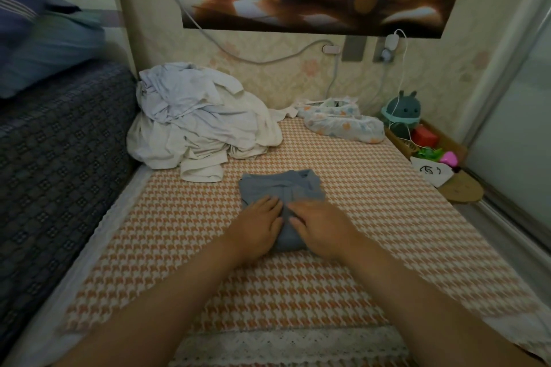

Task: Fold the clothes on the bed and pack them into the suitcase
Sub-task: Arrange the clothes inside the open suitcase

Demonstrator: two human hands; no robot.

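Blue shirt [281,188] is folded down to a small packet right under both palms. The left hand [258,228] and right hand [323,228] lie flat on it, fingers straight, pressing rather than gripping. So I'd say one piece is basically done. The white pile [196,125] up past the left hand is an unfolded heap, and no suitcase shows anywhere. The bed cover [387,232] lies bare out right of the hands, so there's room; the dark blanket [74,173] crowds the left.

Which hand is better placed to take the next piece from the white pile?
Probably the left hand: the white pile lies to the far left, on its side. The right hand would have to cross over the blue garment.
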